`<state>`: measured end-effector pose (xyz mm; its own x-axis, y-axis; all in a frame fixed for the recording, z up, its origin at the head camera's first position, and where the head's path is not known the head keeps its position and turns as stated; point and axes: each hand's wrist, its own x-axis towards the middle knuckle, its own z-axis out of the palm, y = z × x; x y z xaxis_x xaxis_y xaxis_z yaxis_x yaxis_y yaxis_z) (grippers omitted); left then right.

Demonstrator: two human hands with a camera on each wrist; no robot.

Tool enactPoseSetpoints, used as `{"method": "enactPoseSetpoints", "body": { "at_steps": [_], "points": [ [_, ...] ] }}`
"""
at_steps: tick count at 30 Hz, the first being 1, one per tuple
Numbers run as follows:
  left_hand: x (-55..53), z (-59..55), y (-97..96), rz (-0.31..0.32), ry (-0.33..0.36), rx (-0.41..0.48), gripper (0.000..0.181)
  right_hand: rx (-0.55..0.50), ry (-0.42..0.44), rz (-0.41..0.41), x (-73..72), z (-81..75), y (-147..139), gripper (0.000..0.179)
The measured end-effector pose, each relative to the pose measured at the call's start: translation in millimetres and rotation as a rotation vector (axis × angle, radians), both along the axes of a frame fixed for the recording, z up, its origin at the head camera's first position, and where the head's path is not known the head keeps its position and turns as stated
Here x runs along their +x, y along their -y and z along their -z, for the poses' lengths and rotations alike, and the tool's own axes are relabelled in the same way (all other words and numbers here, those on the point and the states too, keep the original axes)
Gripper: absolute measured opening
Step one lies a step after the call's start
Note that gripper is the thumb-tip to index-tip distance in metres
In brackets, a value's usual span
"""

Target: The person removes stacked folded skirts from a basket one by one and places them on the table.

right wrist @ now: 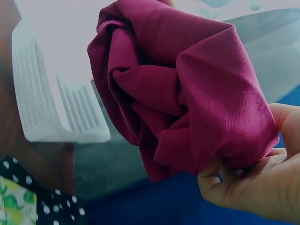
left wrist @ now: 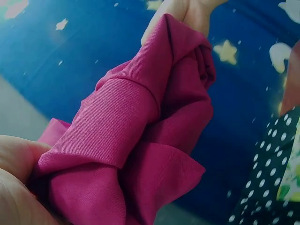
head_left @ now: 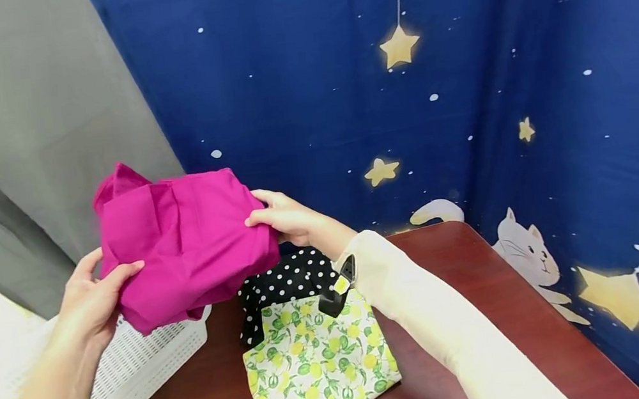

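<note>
A bunched, loosely folded magenta cloth (head_left: 190,237) is held up in the air between both hands. My left hand (head_left: 89,299) grips its left side, thumb on the near face. At the opposite end my right hand (head_left: 292,218) pinches the edge, with its thumb in front. Both wrist views show the cloth (left wrist: 117,122) hanging in thick folds, and the right fingers (right wrist: 213,183) curl round its lower corner. Whether it is a garment cannot be told.
Below, a lemon-print fabric (head_left: 317,360) lies flat on the reddish-brown table (head_left: 429,259), partly over a black polka-dot fabric (head_left: 286,276). A white perforated basket (head_left: 144,358) stands at left. Behind hang a blue star-patterned curtain (head_left: 308,85) and a grey curtain (head_left: 49,90).
</note>
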<state>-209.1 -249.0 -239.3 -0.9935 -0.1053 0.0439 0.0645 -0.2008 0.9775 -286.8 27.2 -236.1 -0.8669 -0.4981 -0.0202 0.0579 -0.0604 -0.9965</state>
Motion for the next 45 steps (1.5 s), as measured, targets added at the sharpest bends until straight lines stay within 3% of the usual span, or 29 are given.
{"method": "enactPoseSetpoints", "body": {
  "at_steps": [16, 28, 36, 42, 45],
  "points": [
    [-33.5, 11.3, -86.6, 0.008, 0.124, -0.156, 0.047, -0.054, 0.038, 0.140, 1.0, 15.5, -84, 0.060],
    [-59.8, 39.9, -147.8, 0.044, 0.089, -0.210, 0.060, 0.004, 0.055, 0.237, -0.3, 34.1, -142, 0.061],
    [-76.9, 72.3, -192.6, 0.033, 0.073, -0.186, 0.056, -0.025, 0.001, 0.299, -5.2, 62.9, -179, 0.056],
    [-81.6, 99.3, -225.4, 0.040, 0.091, -0.175, 0.056, -0.034, 0.049, 0.331, -7.7, 92.1, -207, 0.057],
    [-90.5, 123.9, -239.8, 0.058, 0.102, -0.154, 0.057, -0.018, 0.074, 0.352, -5.8, 107.0, -220, 0.055]
  ]
}}
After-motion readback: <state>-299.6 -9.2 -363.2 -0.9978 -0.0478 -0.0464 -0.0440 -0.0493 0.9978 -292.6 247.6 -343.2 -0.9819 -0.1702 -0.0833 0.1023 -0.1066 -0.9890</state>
